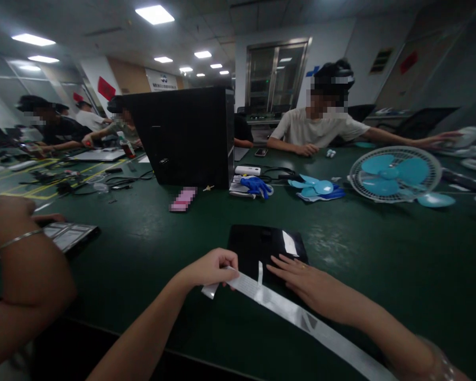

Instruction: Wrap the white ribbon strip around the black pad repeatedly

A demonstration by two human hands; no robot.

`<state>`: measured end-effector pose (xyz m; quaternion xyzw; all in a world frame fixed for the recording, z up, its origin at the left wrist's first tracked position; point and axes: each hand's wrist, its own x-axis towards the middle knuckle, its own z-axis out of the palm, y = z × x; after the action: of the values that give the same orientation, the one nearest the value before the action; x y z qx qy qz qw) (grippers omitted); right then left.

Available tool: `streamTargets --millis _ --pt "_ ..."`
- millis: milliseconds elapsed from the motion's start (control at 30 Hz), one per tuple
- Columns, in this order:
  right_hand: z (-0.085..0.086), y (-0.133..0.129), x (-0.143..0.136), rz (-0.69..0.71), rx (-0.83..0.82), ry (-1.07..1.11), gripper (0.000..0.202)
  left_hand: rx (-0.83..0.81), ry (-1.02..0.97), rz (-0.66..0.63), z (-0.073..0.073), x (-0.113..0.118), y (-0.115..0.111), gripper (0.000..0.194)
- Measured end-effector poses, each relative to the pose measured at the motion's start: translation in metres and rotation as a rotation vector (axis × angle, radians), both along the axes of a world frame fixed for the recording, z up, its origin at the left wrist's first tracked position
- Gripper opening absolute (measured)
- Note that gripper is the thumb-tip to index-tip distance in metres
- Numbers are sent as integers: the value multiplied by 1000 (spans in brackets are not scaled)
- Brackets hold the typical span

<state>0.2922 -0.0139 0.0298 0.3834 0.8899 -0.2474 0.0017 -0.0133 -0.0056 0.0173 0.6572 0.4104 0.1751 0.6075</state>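
My left hand (212, 270) pinches one end of a long, shiny whitish strip (285, 307) between thumb and fingers, and a short end hangs below the fingers. The strip runs down to the right, past my right wrist, and out of view. A narrow white piece (261, 272) sticks up from it. Under my hands lies a flat, glossy black panel (248, 241) on the table, its exact kind unclear, with a white patch (290, 243) at its upper right. My right hand (301, 278) rests open, palm down, on the panel's right part, fingers outstretched.
A black computer case (190, 137) stands ahead on the green table (150, 233). Behind the panel lie a pink phone (183, 199), blue-white gloves (256, 186), turquoise fan blades (311, 186) and a caged fan (394, 173). A neighbour's arm (35, 264) is close on the left; another person (321, 127) sits opposite.
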Motion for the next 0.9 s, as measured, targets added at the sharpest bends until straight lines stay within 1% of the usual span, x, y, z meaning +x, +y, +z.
streamTargets --millis 67,133,200,233,300,367,433,500,533,600,667,767,900 --pt "9 1 9 -68 -91 48 49 -3 3 22 0 1 1 12" --pt "17 2 18 -106 -143 88 51 -6 -37 80 -1 3 3 13" --pt "21 0 22 -94 -126 96 59 -5 -104 158 -5 5 5 14" --pt "21 -2 21 -74 -87 92 63 -1 -126 191 -7 6 7 16" --pt "17 -4 13 -30 50 76 65 27 -116 230 -12 8 8 19" --pt "10 -4 3 10 203 48 57 80 -60 248 -14 10 8 22" --pt "2 -1 -4 36 318 7 51 153 33 269 -15 12 7 32" --pt "-6 4 -5 41 391 -33 52 253 166 290 -13 12 5 42" --pt "-9 6 -3 38 416 -49 53 319 239 300 -11 12 5 43" --pt "-15 10 1 34 442 -62 56 456 352 293 -8 12 3 41" --pt "-18 12 5 32 445 -59 58 542 415 260 -7 12 3 38" --pt "-19 10 5 22 424 -60 55 571 468 227 -6 13 3 35" --pt "-14 5 -1 -14 394 -62 44 594 504 255 -7 12 4 33"
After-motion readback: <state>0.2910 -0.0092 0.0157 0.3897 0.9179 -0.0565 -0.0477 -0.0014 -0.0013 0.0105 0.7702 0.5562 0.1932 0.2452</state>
